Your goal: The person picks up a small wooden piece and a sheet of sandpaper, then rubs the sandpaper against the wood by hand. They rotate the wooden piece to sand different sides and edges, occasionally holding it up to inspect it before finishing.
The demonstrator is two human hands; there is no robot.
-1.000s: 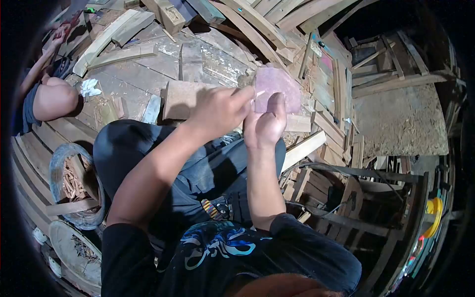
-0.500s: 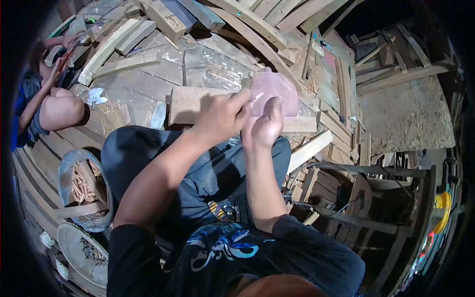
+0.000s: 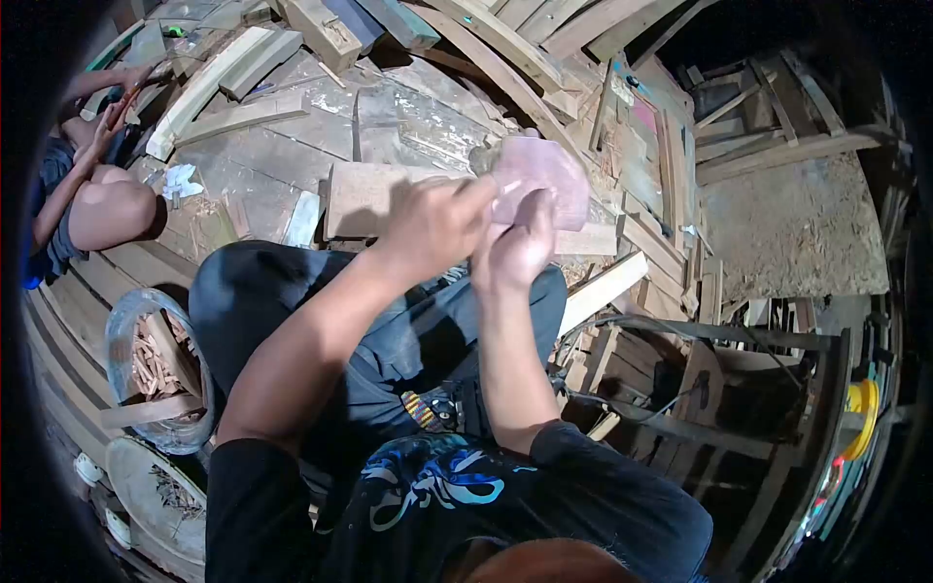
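My right hand [image 3: 520, 255] is turned palm up, its thumb pressed on a flat pink sheet [image 3: 549, 175] with rounded corners. The sheet's material is not clear. My left hand [image 3: 432, 225], blurred by motion, is closed with its fingertips at the sheet's left edge. A small pale stick [image 3: 505, 190] shows at those fingertips, lying against the sheet. Behind and below both hands is a thick wooden block [image 3: 355, 199] on the floor in front of my crossed legs.
Lengths of timber [image 3: 219, 83] lie around the work floor. At left a co-worker's bent knee [image 3: 117, 209] and hands show. A bucket of wood pieces [image 3: 121, 330] and a shallow basin [image 3: 141, 505] stand by my left side. A wooden frame [image 3: 719, 335] is on the right.
My left hand is more blurred, still at the sheet's left edge. The pink sheet has tilted slightly. The whole view has shifted a little left.
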